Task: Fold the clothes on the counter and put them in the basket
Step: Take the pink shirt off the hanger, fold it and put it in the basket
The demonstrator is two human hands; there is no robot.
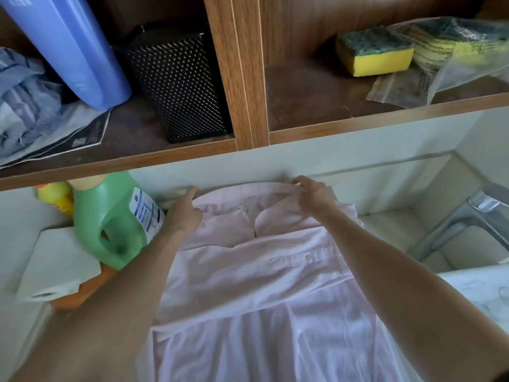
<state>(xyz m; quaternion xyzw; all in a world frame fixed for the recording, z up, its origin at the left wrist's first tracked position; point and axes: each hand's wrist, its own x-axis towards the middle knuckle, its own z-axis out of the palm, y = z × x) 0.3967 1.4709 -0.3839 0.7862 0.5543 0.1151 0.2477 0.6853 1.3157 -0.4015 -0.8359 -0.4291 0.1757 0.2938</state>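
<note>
Because the pale pink button-up shirt [261, 271] is light, limp cloth, it will likely sag and slide unless it is taken by the stiffer collar and shoulder seams. It lies front up on the surface [22, 244], collar farthest away. The right hand [311, 195] pinches the collar edge. The left hand [184, 210] rests at the shoulder, but I cannot tell whether it grips.

Shirt [261, 285] on counter [468, 282], middle. Left hand [184, 213] and right hand [314, 197] on its far end. Bottle [115, 216] just left of shirt, paper roll [57, 266] near-left of bottle. Tap [465, 216] right. Shelf [316, 106] behind, above: basket [179, 84] in left part, sponge [374, 51] in right part, bag [454, 59] right of sponge.
</note>
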